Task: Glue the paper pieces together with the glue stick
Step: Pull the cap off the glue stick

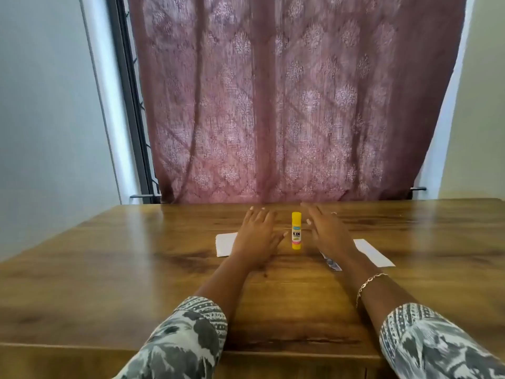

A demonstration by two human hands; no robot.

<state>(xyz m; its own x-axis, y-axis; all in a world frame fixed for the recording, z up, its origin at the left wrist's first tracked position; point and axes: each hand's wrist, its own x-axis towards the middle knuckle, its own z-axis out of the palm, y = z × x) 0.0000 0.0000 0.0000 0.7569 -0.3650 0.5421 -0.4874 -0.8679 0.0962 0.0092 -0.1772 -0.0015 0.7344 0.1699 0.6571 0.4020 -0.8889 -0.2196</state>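
Note:
A yellow glue stick [296,230] stands upright with its cap on, in the middle of the wooden table [136,269]. My left hand [258,232] lies flat with straight fingers just left of it, partly covering a white paper piece [224,244]. My right hand [326,231] hovers just right of the glue stick, fingers straight, holding nothing. A second white paper piece [373,253] lies to the right. A small printed paper strip [332,262] shows under my right wrist.
A patterned pink curtain [295,105] hangs behind the table's far edge. A dark window frame [131,105] and pale wall are at the left. The table's near edge runs across the bottom, by my sleeves.

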